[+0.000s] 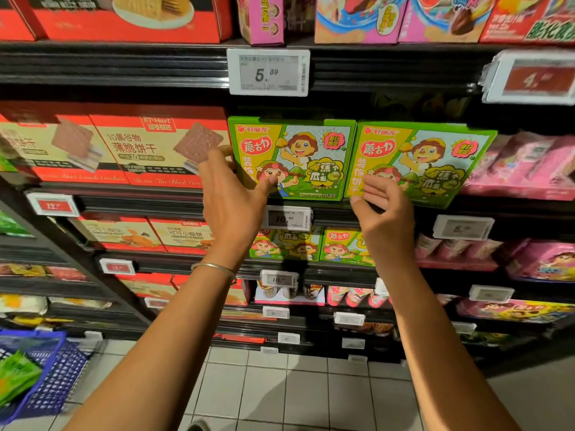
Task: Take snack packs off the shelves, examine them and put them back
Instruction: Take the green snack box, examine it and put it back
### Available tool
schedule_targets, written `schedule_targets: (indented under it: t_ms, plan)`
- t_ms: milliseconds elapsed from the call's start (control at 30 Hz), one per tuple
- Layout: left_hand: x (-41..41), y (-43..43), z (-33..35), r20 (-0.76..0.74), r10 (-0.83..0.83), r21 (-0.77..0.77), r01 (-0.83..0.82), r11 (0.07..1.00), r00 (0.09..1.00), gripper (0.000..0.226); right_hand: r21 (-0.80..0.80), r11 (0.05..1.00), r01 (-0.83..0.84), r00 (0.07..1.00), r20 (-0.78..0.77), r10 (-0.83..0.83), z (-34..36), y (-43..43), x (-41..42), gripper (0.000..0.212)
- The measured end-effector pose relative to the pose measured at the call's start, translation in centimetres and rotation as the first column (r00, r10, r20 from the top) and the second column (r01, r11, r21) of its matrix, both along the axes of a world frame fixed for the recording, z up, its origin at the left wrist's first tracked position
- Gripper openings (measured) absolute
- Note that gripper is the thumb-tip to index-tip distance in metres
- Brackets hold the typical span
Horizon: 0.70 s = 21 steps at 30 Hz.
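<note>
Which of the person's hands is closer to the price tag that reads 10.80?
The left. The left hand is just to the left of the 10.80 price tag, wrist almost beside it. The right hand is farther off to the tag's right, in front of the right green box.

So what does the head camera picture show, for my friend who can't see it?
Two bare hands reach toward two green snack boxes on a shop shelf: the left hand touches the left green box, the right hand hovers open before the right green box.

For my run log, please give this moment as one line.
left hand: open, fingers on left green box | right hand: open, at right green box | boxes: upright on shelf
</note>
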<state>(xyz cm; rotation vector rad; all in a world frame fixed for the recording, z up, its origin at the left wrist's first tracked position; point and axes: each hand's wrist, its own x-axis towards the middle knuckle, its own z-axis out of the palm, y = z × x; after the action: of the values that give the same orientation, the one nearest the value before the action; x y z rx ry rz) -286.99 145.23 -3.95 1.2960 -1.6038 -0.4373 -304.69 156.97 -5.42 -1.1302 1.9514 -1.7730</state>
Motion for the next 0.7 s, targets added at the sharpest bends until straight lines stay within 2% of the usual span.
schedule_targets:
  t_ms: [100,333,467,567,700]
  plan:
    - [-0.2,0.3,0.0,0.008,0.022,0.005,-0.022,1.000,1.000,0.073,-0.024,0.996,0.083,0.996,0.033,-0.082,0.0,0.2,-1.0,0.030]
    - [-0.6,0.5,-0.1,0.006,0.058,0.014,-0.058,0.998,0.998,0.072,-0.050,0.994,0.097,0.994,0.046,-0.095,0.2,0.6,-0.9,0.031]
    - [-0.6,0.5,-0.5,-0.003,0.052,0.001,-0.052,0.999,0.999,0.069,-0.017,1.000,0.023,0.999,-0.037,-0.023,0.5,0.1,0.8,0.032]
    - [-0.3,0.1,-0.6,0.000,0.033,0.001,-0.033,0.999,0.999,0.067,0.014,0.999,-0.052,0.999,-0.008,0.053,0.6,-0.8,2.4,0.037]
    - [0.1,-0.5,-0.9,-0.022,-0.011,-0.006,0.011,1.000,1.000,0.064,0.019,0.998,-0.058,0.998,-0.004,0.058,0.3,-1.7,3.2,0.036]
